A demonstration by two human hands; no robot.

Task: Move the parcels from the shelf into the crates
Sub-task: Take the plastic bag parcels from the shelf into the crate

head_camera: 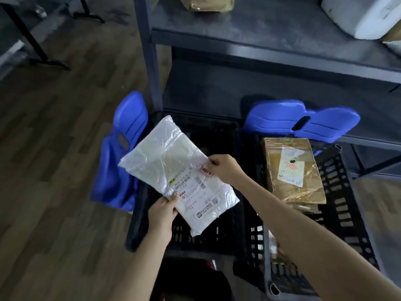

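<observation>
A flat white plastic mailer parcel (167, 161) with a printed shipping label hangs over the left black crate (225, 242). My left hand (163, 210) pinches its near edge from below, thumb on the label. My right hand (224, 168) grips its right edge beside a small red sticker. The right black crate (345, 213) holds a brown cardboard parcel (295, 168) with a white label. On the dark metal shelf (260, 38) above lie a brown parcel (211, 4) and a white padded parcel (364, 16).
Blue crate lid flaps stand open: one (121, 153) left of the left crate, another (301, 120) behind the right crate against the shelf. The shelf post (148, 53) rises behind the crates. Wood floor lies to the left, with black table legs (32, 40) at far left.
</observation>
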